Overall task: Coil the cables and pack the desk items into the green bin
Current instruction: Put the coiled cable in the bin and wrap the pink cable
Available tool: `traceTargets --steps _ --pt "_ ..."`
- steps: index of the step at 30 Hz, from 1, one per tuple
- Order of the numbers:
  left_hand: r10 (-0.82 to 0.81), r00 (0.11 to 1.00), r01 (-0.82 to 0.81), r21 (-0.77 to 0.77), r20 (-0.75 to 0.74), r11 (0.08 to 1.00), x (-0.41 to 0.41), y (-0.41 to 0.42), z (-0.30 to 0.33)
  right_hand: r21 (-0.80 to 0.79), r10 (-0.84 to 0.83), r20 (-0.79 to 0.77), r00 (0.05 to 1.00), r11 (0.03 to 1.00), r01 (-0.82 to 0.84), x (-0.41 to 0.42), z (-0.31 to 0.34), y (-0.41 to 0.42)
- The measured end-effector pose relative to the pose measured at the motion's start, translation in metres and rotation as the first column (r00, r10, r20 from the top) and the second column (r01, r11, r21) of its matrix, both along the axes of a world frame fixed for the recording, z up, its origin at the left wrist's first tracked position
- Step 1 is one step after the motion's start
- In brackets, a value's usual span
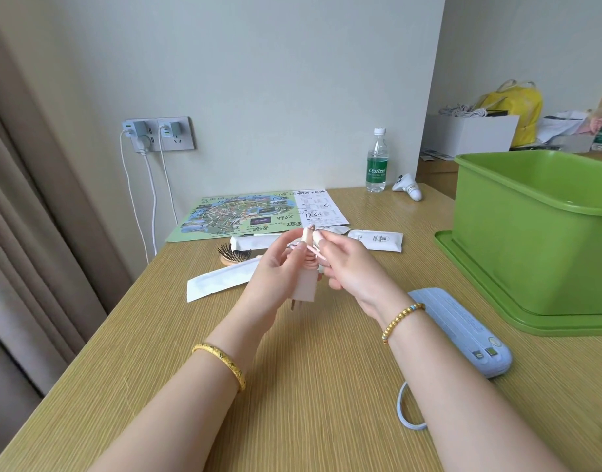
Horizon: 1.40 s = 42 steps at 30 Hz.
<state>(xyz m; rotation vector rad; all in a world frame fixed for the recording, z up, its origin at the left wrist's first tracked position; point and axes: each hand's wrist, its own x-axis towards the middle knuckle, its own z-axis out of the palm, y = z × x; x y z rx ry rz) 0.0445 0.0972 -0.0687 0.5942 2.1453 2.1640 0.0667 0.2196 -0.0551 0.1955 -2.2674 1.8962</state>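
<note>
Above the middle of the wooden desk (292, 386) my left hand (270, 267) grips a pale pink charger plug (304, 284), prongs pointing down. A pink cable (309, 258) is wound in loops around the plug's top. My right hand (347, 264) pinches the cable's end and connector just right of the plug. The green bin (517, 240) stands open on its lid at the right. A light blue power bank (463, 328) with a looped strap lies near my right forearm.
A hairbrush (233, 255), white paper sleeves (217, 281), a white sachet (377, 239) and a map leaflet (245, 216) lie behind my hands. A water bottle (376, 165) and a white controller (408, 187) stand at the back. Chargers with white cables (149, 185) hang from the wall socket.
</note>
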Motion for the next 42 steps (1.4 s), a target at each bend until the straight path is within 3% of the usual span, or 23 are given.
traceTargets --steps 8,21,30,42 --pt "0.050 0.998 -0.053 -0.080 -0.035 0.995 -0.005 -0.003 -0.001 -0.008 -0.056 0.022 0.998 0.998 0.056 -0.003 -0.004 -0.005" --pt "0.123 0.992 -0.123 0.012 -0.001 0.992 -0.005 0.008 -0.009 -0.031 -0.026 0.009 1.000 0.999 0.026 -0.002 -0.002 -0.004" --pt "0.129 0.991 -0.128 0.052 -0.033 0.990 -0.003 0.014 -0.007 -0.001 -0.266 0.033 0.963 0.964 0.266 -0.014 -0.010 -0.006" --pt "0.010 0.999 -0.010 0.013 -0.041 1.000 0.000 0.006 -0.002 -0.037 -0.107 0.032 0.994 0.993 0.109 -0.002 0.000 0.005"
